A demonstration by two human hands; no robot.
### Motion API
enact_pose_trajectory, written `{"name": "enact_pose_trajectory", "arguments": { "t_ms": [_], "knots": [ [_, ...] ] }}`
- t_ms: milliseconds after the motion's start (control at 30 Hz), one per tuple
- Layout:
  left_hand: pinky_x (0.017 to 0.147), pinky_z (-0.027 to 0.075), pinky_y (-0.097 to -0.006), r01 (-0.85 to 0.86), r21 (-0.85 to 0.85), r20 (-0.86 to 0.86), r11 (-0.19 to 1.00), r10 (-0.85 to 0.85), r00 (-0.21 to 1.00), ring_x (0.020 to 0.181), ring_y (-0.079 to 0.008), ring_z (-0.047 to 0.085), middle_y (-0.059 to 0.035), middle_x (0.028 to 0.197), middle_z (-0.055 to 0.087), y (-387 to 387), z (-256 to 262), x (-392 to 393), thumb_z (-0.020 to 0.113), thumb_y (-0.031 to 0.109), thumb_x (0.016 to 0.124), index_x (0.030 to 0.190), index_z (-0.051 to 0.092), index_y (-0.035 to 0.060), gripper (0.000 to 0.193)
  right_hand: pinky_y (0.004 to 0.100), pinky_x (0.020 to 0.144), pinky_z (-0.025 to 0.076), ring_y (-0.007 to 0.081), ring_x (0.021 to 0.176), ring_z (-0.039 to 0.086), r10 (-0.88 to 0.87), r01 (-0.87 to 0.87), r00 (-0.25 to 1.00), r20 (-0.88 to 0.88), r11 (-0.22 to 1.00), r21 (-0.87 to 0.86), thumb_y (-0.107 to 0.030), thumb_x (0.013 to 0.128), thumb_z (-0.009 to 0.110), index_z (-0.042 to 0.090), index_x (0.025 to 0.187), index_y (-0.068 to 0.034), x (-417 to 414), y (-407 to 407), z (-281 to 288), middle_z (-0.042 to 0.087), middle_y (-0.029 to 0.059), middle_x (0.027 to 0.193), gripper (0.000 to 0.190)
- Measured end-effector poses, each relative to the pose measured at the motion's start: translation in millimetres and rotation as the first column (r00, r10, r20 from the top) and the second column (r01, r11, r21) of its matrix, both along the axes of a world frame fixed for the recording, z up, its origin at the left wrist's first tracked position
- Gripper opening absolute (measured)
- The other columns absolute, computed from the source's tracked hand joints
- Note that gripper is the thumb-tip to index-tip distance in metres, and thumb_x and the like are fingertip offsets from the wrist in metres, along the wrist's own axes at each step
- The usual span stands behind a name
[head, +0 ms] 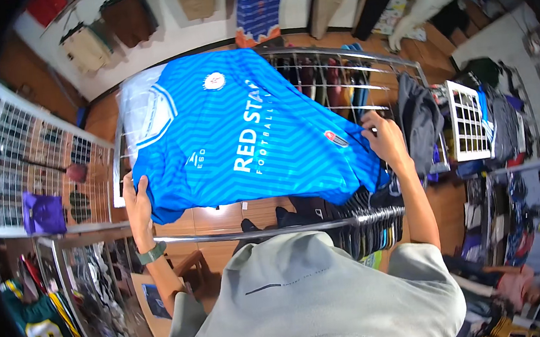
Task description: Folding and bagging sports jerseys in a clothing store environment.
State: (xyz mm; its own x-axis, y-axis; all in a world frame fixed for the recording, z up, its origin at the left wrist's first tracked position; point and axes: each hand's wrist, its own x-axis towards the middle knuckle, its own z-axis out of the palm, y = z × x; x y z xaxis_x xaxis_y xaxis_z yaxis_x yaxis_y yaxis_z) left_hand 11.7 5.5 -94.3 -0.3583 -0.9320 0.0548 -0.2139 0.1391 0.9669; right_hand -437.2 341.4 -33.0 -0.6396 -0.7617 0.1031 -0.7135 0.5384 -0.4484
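Note:
A blue football jersey (267, 139) with a zigzag pattern, a white collar and printed white writing lies spread before me across a wire-grid rack top. Its collar points to the left, and its near edge hangs past the rack's front. My left hand (137, 196), with a green band on the wrist, grips the bunched fabric at the near left corner, thumb on top. At the opposite end, my right hand (386, 140) pinches the jersey's right edge between thumb and fingers. Under the collar lies a clear plastic bag (138, 96), partly covered by the jersey.
A metal rail (256, 232) with several garments on black hangers (372, 222) runs close in front of my body. Grey garments (418, 115) hang right of the grid rack (378, 73). At left stands a white grid panel (88, 156) with a purple pouch (44, 212). A person (510, 286) is at lower right.

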Motion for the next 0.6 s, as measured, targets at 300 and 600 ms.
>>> {"name": "enact_pose_trajectory", "arguments": {
  "t_ms": [300, 600],
  "knots": [
    [0.089, 0.044, -0.028, -0.157, -0.155, 0.129, 0.975, 0.177, 0.976, 0.099, -0.0143, 0.055, -0.0068, 0.106, 0.06, 30.0, 3.4, 12.4, 0.057, 0.013, 0.098, 0.119, 0.054, -0.0005, 0.025, 0.0279, 0.061, 0.048, 0.0134, 0.064, 0.063, 0.174, -0.15, 0.973, 0.149, 0.976, -0.159, -0.004, 0.085, 0.07, 0.063, 0.093, -0.001, -42.8, 7.5, 9.5, 0.065, 0.0101, 0.071, 0.012],
    [0.082, 0.049, -0.0393, -0.134, -0.399, 0.609, 0.907, 0.371, 0.701, 0.096, -0.0349, 0.062, -0.0226, 0.107, 0.062, 38.2, 55.1, -23.1, 0.063, 0.011, 0.092, 0.118, 0.053, 0.0, 0.029, 0.0278, 0.07, 0.046, 0.013, 0.08, 0.056, 0.155, -0.187, 0.976, -0.15, 0.955, -0.231, -0.002, 0.094, 0.06, 0.054, 0.105, 0.0, -231.9, -78.2, 3.8, 0.06, 0.0075, 0.089, 0.013]
  ]
}}
